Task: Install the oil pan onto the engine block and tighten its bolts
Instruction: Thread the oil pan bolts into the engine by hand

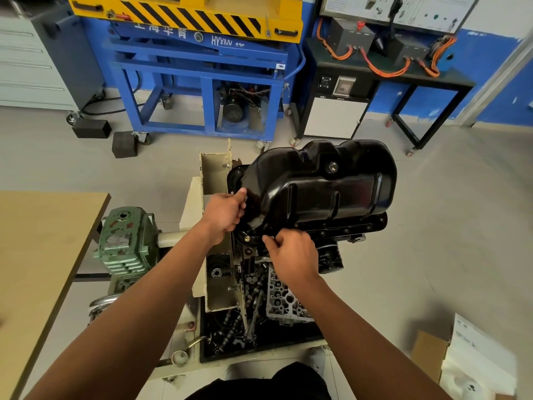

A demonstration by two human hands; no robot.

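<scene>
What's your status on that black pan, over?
Left hand grips oil pan at left rim. Right hand at near flange, hold unclear. Pan on engine block. Nothing blocking.

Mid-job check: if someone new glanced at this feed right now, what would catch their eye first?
The glossy black oil pan fills the centre of the frame, tilted slightly. The left hand and right hand both pinch at its near-left flange. Behind it, at top left, stands a blue lift table with yellow-and-black hazard stripes.
</scene>
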